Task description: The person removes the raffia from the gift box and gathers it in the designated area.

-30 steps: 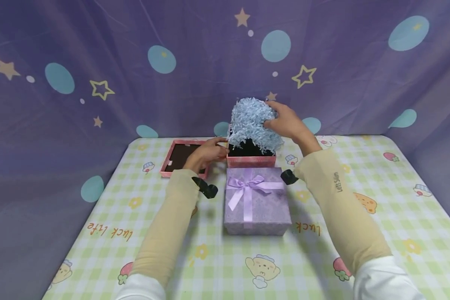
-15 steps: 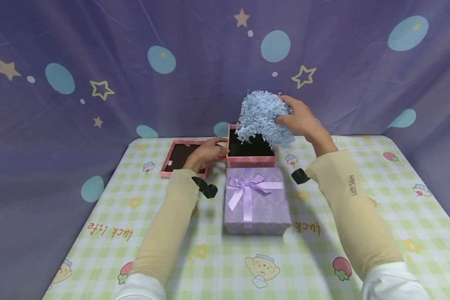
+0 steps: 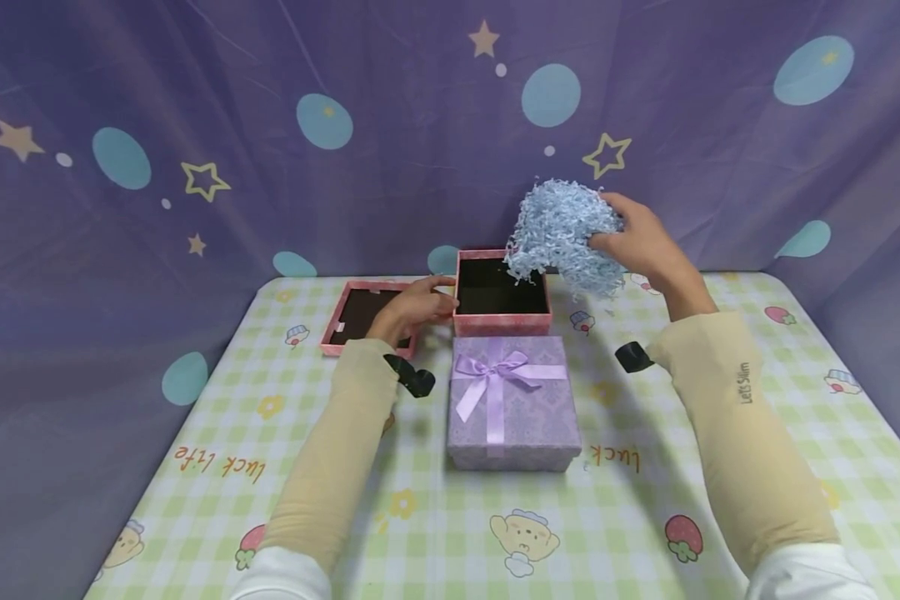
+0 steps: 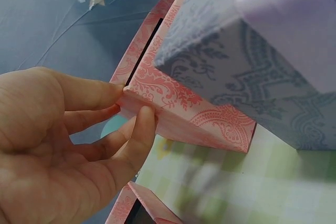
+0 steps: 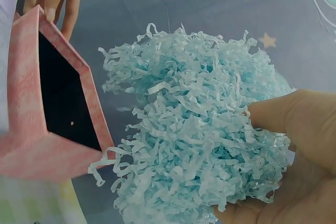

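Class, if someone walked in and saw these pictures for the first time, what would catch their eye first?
Probably the fluffy bundle of pale-blue shredded paper, held up in the person's right grip at the upper right of the open pink box in the head view. Next comes the purple gift box with its lilac bow, just nearer the person. Behind everything spreads a purple backdrop patterned with stars.

Closed box point(image 3: 528, 408) on table point(image 3: 330, 517), open box point(image 3: 502, 324) behind; lid point(image 3: 360, 315) left, shredded paper point(image 3: 565, 233) right of open box.
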Demonstrator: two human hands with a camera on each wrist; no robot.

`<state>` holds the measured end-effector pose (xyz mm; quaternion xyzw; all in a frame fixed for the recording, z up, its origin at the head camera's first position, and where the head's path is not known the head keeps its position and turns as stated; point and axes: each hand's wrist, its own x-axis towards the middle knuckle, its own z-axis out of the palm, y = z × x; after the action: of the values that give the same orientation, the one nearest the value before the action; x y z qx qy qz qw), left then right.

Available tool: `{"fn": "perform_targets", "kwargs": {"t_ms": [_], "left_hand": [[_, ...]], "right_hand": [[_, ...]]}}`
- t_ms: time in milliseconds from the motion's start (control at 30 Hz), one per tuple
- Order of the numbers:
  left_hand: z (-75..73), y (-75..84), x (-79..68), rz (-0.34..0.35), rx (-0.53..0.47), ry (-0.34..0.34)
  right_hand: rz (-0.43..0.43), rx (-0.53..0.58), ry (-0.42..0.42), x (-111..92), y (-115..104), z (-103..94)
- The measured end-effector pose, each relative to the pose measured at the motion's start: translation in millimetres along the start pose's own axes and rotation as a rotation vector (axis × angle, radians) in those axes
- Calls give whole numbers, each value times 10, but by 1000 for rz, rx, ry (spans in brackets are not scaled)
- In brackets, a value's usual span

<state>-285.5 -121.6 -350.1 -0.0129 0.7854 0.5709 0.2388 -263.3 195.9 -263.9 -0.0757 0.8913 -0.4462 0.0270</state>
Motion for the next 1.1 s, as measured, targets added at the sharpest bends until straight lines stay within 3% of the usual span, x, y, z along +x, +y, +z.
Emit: {"fn": "perform_targets", "kwargs": {"t_ms": [100,667,1100], "left_hand": [[-101,-13,13,0,-15,-20],[-98,-26,17,18,-20,-36],[-92,-3,-4,11,-9,-41]], "right_hand": [[13,-2,17,6,-41,16],[96,26,14,-128,374,-116],[159,-28,-31,-167,730,-154]]}}
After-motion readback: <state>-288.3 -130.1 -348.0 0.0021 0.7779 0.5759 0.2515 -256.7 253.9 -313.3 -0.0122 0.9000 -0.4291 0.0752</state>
